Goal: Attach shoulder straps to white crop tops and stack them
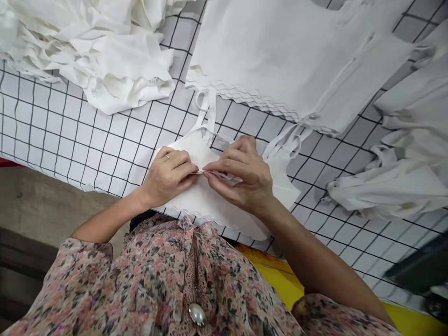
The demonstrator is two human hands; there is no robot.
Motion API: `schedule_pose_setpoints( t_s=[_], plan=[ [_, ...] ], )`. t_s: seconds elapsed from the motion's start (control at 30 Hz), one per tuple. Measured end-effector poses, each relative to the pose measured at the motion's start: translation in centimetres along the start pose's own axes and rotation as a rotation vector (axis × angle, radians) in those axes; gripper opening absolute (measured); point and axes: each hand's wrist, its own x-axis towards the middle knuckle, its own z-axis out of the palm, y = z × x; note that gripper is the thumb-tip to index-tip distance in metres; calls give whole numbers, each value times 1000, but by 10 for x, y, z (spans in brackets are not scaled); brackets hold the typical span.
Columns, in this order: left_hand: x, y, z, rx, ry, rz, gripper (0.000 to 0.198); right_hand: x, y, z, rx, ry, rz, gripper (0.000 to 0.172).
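A white camisole (206,201) with thin straps and a wavy hem lies in front of me, its hem toward my body. My left hand (171,175), with a ring on one finger, pinches the top edge of its fabric near the middle. Close beside it, my right hand (243,172) is closed on the same edge between thumb and fingers. The two sets of fingertips nearly meet. Any small thing between them is too fine to make out. The looped straps (206,109) stretch away from me on the far side of the garment.
Underneath is a table with a white cloth of black grid lines (105,140). A heap of white garments (115,60) lies at the far left. Flat white garments (266,56) are stacked beyond my hands. More crumpled white pieces (395,182) lie at right, near a dark green object (418,263).
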Motion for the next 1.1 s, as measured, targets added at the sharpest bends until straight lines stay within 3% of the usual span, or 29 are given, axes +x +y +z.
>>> schedule_pose_setpoints(
  t_s=[0.3, 0.47, 0.67, 0.9, 1.1],
  plan=[
    [1, 1, 1, -14, 40, 33, 8, -7, 2, 6, -13, 24, -96, 5],
    [-1, 0, 3, 4, 58, 36, 7, -10, 2, 4, 10, -3, -25, 9],
    [-3, -1, 3, 51, 67, 67, 7, -17, -4, -1, 69, 93, -15, 22],
    [2, 2, 1, 70, 106, 104, 7, -16, -4, 0, -113, 148, -146, 9],
    [5, 3, 1, 43, 134, 114, 10, -19, -1, 4, -144, 127, -165, 7]
  ],
)
